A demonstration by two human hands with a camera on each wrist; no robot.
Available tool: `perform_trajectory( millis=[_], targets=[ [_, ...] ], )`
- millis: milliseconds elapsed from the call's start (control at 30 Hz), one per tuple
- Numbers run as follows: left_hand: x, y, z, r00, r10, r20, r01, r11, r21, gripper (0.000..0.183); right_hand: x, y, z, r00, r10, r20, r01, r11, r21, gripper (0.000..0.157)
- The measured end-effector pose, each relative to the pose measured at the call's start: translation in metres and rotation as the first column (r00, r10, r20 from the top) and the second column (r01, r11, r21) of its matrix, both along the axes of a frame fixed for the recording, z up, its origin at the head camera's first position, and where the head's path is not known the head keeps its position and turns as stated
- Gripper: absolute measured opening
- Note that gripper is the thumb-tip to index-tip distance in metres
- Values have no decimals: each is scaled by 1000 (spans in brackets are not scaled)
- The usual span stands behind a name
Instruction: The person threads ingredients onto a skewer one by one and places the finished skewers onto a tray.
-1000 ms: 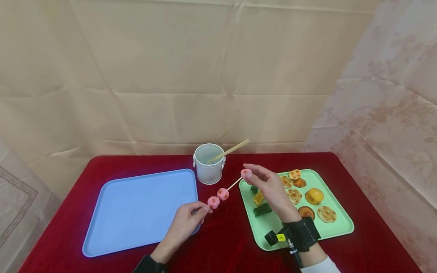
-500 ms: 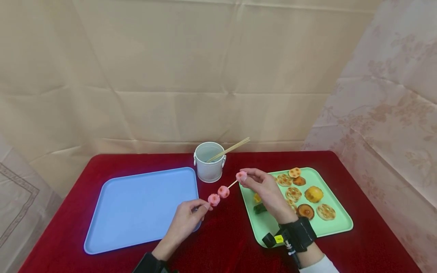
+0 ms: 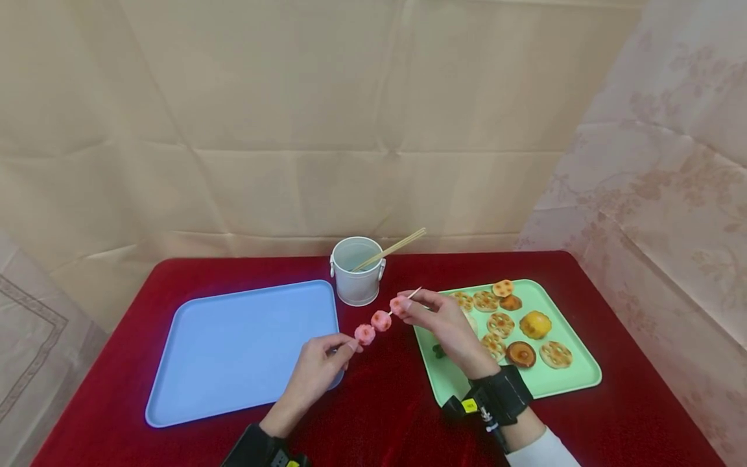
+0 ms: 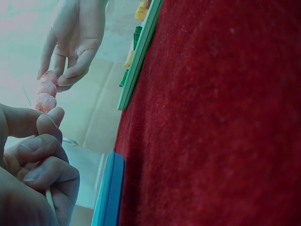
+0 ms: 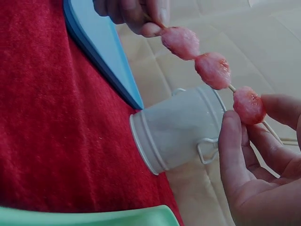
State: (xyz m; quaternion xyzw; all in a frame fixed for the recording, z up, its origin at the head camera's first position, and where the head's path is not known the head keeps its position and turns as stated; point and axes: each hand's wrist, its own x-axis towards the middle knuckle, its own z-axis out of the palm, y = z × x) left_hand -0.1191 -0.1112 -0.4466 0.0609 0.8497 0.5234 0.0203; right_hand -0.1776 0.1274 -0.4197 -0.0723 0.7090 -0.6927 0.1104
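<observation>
A thin wooden skewer (image 3: 415, 292) runs through three pink balls with browned patches, held in the air between both hands. My left hand (image 3: 318, 366) grips the skewer just below the lowest ball (image 3: 364, 335); in the left wrist view its fingers curl round the stick. The middle ball (image 3: 381, 320) sits close against that one. Thumb and fingers of my right hand (image 3: 452, 331) pinch the topmost ball (image 5: 249, 105), which has a short gap of bare stick below it. Beyond that ball the skewer's tip sticks out past the right fingers.
A blue tray (image 3: 245, 353) lies on the red cloth (image 3: 373, 415) at left. Behind the hands stands a white bucket (image 3: 357, 285) with several skewers (image 3: 397, 248) leaning in it. At right, a green tray (image 3: 569, 383) carries browned slices, a yellow piece (image 3: 535, 324) and green pieces.
My right hand has slid the topmost ball down the skewer toward the other two, and the skewer's tip now shows beyond it. My left hand stays nearly still.
</observation>
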Motion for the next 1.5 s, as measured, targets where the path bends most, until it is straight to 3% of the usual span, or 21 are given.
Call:
perform_trajectory(
  millis=[233, 600, 833, 1033, 1133, 1300, 1500],
  targets=[
    [-1, 1, 1, 1000, 2, 2, -2, 1000, 0, 18, 1, -3, 0, 1000, -9, 24, 7, 997, 76, 47],
    [-1, 0, 0, 999, -9, -52, 8, 1000, -12, 17, -1, -7, 3, 1000, -12, 10, 12, 997, 71, 48],
    [0, -1, -1, 989, -72, -129, 69, 997, -32, 16, -1, -6, 6, 999, -3, -32, 7, 992, 129, 48],
    [5, -8, 4, 975, -119, -190, 82, 978, -191, 12, 2, -11, 6, 998, 30, -56, -21, 988, 150, 43],
    [7, -12, 8, 977, -137, -162, 94, 964, -247, 10, 4, -15, 5, 997, 41, -60, -31, 986, 166, 41],
    [8, -16, 12, 985, -141, -100, 116, 969, -219, 7, 6, -17, 2, 995, 54, -85, -40, 986, 162, 41],
    [9, -13, 12, 983, -113, -144, 76, 966, -245, 6, 7, -16, 1, 994, 52, -100, -31, 979, 201, 39]
  ],
)
